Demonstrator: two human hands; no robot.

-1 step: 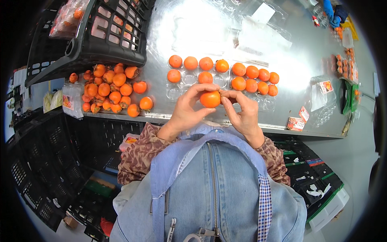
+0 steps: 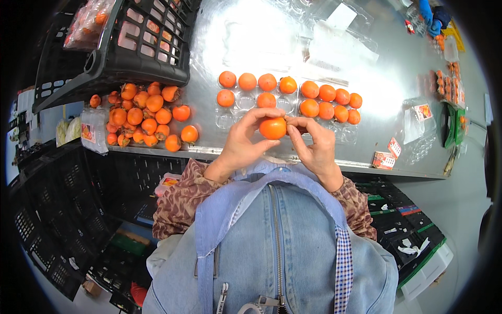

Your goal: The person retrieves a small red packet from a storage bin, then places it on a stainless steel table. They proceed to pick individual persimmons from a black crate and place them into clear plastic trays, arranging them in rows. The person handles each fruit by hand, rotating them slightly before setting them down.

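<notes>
An orange persimmon is held in front of my body, just over the table's near edge. My left hand grips it between thumb and fingers from the left. At its right end, thumb and forefinger of my right hand pinch together at the stem side; the fingertips hide what exactly they grip. Beyond my hands lies a clear plastic tray with several persimmons in its cups and some cups bare. Beside it, a second clear tray carries two rows of persimmons. Loose persimmons with leafy tops are heaped to the left.
A black plastic crate holding packed fruit stands at the far left of the metal table. Clear lids lie at the back. Small printed cards rest near the right front edge. A blue-gloved hand shows at far right.
</notes>
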